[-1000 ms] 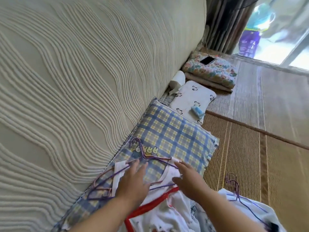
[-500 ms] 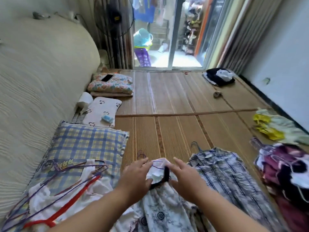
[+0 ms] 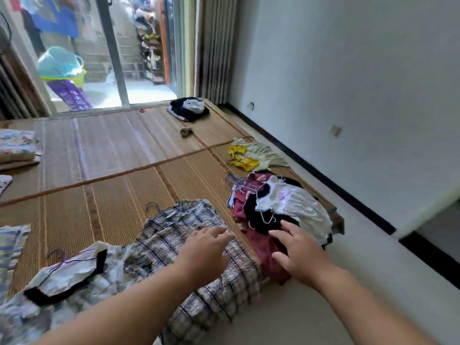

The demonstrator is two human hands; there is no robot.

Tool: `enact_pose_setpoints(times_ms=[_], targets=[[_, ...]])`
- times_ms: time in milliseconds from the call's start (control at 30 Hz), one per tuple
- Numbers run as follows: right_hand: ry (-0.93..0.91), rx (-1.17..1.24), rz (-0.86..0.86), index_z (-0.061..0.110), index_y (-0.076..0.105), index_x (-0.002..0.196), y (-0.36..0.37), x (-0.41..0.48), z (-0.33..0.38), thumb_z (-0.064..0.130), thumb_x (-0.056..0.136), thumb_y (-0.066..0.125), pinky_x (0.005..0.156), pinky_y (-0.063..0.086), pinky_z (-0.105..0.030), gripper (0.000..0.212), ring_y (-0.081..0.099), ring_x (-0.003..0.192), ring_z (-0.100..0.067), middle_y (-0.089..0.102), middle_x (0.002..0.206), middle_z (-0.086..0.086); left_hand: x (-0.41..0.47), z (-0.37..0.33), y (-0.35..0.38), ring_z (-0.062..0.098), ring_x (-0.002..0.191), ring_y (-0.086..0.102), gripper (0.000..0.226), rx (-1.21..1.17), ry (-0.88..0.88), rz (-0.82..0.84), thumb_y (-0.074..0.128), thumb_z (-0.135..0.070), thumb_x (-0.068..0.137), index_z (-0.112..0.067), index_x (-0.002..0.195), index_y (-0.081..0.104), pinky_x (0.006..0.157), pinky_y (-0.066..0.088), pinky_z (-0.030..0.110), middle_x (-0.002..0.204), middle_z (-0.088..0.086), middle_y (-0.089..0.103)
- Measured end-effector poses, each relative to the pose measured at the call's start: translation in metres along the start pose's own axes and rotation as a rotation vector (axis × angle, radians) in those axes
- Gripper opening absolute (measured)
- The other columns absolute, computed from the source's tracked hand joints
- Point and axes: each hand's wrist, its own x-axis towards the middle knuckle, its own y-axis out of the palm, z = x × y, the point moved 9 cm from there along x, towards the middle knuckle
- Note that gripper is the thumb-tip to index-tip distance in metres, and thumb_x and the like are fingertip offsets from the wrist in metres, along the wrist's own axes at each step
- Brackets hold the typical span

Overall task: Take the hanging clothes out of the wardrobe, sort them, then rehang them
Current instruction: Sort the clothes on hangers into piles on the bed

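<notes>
A plaid shirt on a wire hanger lies flat on the straw mat. My left hand hovers over its right side, fingers apart, holding nothing. To the right is a heap of clothes on hangers, maroon, black and white. My right hand is spread just above the heap's near edge, over maroon cloth, and grips nothing. A pale patterned garment with black trim on a purple hanger lies at the lower left.
A yellow and cream garment lies beyond the heap near the white wall. A black and white bundle and a small roll sit by the glass door. Folded floral bedding is at the left edge.
The view has swung right, from the bed and pillows to the mat by the wall. Both hands let go of the pale garment's collar and moved right toward the plaid shirt and heap.
</notes>
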Motion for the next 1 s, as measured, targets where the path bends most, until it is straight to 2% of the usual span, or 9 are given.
enact_pose_setpoints(times_ms=[200,367,567,767,867,1000], targets=[[0.134,0.081,-0.026,0.037,0.036,0.141,-0.023,-0.010,-0.100,0.043,0.090,0.052,0.112,0.020,-0.040,0.054,0.022,0.141,-0.018,0.018,0.156,0.005,0.080,-0.083,0.020,0.016,0.132,0.038,0.054,0.002,0.101,0.069,0.047,-0.040,0.089,-0.038,0.141,0.034,0.108,0.036,0.041,0.146,-0.008,0.038],[0.180,0.119,-0.001,0.037,0.037,0.141,-0.023,0.028,-0.167,0.043,0.089,0.053,0.112,0.018,-0.043,0.055,0.024,0.140,-0.021,0.020,0.155,0.004,0.154,-0.119,0.052,0.017,0.128,0.043,0.056,-0.003,0.121,0.136,0.048,-0.042,0.087,-0.036,0.141,0.037,0.103,0.040,0.041,0.143,-0.007,0.041],[0.163,0.152,0.073,0.037,0.035,0.142,-0.025,0.136,-0.243,0.043,0.089,0.051,0.112,0.023,-0.039,0.055,0.024,0.140,-0.018,0.018,0.155,0.006,0.276,-0.115,0.074,0.019,0.125,0.046,0.055,0.016,0.066,0.187,0.050,-0.045,0.085,-0.036,0.139,0.039,0.101,0.041,0.041,0.142,-0.007,0.042],[0.090,0.188,0.142,0.039,0.034,0.140,-0.034,0.243,-0.284,0.042,0.089,0.051,0.112,0.026,-0.039,0.054,0.025,0.140,-0.019,0.017,0.155,0.007,0.381,-0.094,0.071,0.017,0.124,0.047,0.055,0.037,-0.033,0.193,0.049,-0.047,0.086,-0.037,0.139,0.039,0.098,0.043,0.037,0.141,-0.008,0.043],[0.025,0.171,0.186,0.037,0.035,0.140,-0.033,0.289,-0.306,0.040,0.089,0.051,0.113,0.025,-0.041,0.054,0.024,0.140,-0.019,0.018,0.155,0.005,0.415,-0.089,0.078,0.015,0.122,0.048,0.055,0.033,-0.094,0.195,0.048,-0.046,0.086,-0.037,0.139,0.039,0.096,0.045,0.036,0.140,-0.009,0.044],[-0.124,0.100,0.224,0.036,0.036,0.140,-0.033,0.361,-0.337,0.043,0.089,0.051,0.111,0.024,-0.035,0.054,0.026,0.139,-0.016,0.020,0.154,0.006,0.460,-0.080,0.094,0.015,0.122,0.048,0.054,0.019,-0.260,0.180,0.049,-0.046,0.087,-0.037,0.140,0.038,0.097,0.045,0.036,0.139,-0.009,0.044]])
